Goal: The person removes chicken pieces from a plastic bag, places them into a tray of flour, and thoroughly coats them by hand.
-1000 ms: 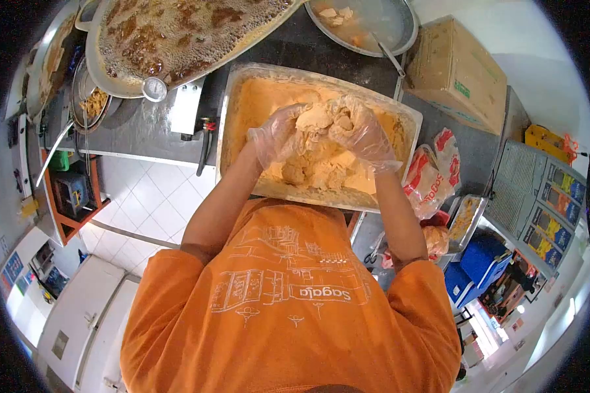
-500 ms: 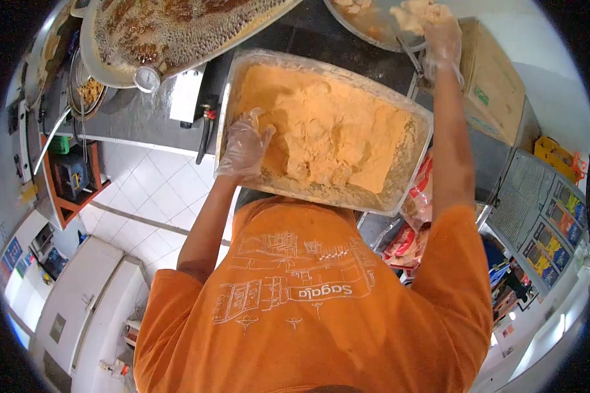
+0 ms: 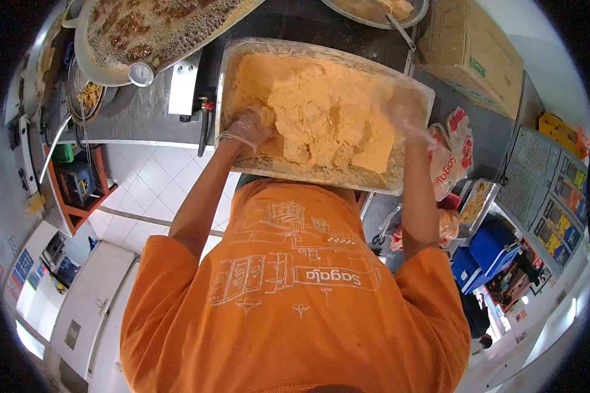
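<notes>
A rectangular tub (image 3: 288, 171) holds orange flour with lumpy coated pieces (image 3: 321, 121) in its middle. My left hand (image 3: 249, 129), in a clear glove, is down in the flour at the tub's left side, its fingers partly buried. Over the tub's right side is my gloved right hand (image 3: 406, 114), smeared by motion, so its fingers cannot be made out. A round bowl (image 3: 423, 12) with pale liquid and a piece in it stands beyond the tub, a metal utensil (image 3: 400, 29) resting on its rim.
At the upper left, a large pan (image 3: 88, 62) of bubbling oil carries a dial thermometer (image 3: 141, 74). A cardboard box (image 3: 469, 56) stands at the upper right. Plastic bags (image 3: 449, 157), a metal tray (image 3: 480, 206) and a blue container (image 3: 488, 252) are at the right.
My right hand has come from the bowl back to the tub, and the piece it held is no longer seen in it. My left hand sits slightly deeper in the flour.
</notes>
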The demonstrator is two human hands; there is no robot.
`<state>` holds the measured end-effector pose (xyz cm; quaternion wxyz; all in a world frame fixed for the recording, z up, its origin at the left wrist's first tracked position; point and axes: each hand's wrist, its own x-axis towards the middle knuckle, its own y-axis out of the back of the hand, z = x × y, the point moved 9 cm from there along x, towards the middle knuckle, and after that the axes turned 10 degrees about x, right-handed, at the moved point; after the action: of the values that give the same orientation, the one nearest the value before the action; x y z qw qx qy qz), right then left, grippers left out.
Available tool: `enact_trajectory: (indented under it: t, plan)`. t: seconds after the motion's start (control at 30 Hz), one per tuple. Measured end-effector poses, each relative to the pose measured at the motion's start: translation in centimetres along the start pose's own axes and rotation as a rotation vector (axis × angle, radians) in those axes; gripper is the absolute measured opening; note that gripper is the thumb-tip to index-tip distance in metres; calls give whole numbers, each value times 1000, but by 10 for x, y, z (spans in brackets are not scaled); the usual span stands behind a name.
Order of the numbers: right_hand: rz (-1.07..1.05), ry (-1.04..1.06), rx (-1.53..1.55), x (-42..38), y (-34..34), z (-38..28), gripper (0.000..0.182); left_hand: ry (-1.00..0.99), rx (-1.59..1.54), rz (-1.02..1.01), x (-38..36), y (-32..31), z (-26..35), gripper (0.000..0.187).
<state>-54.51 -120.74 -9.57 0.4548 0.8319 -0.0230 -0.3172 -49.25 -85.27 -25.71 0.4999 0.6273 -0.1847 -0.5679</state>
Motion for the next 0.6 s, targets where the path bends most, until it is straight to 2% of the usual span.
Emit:
enact_trajectory:
  t: [0.03,0.07,0.1,0.17,0.27,0.33,0.37,0.4,0.47,0.53,0.6]
  plan:
    - [-142,-58,-144,-15,-42,17,55,3,-13,-43,-3,6,2,53]
    - [-215,-89,-133,-28,-79,31,53,6,-26,-85,-7,12,4,52]
    - [-228,-105,-46,-38,-108,38,52,46,-136,-107,-18,59,16,52]
    - [-197,-131,192,-52,-141,34,53,119,-344,-198,-21,93,23,51]
    - [-105,-138,519,-59,-148,19,58,208,-619,-322,-25,89,26,45]
    - [-2,-35,734,-57,-144,25,61,245,-780,-268,-27,87,26,43]
    - [54,53,851,-55,-143,32,61,200,-770,-147,-25,85,20,54]
    - [89,104,994,-41,-162,79,61,156,-760,-27,-26,77,12,68]
    - [203,110,1122,-42,-152,99,56,142,-700,34,-32,84,5,68]
    - [369,11,1093,-61,-140,123,47,166,-553,-20,-39,83,1,50]
    - [381,48,1029,-65,-156,163,53,134,-324,53,-50,89,2,47]
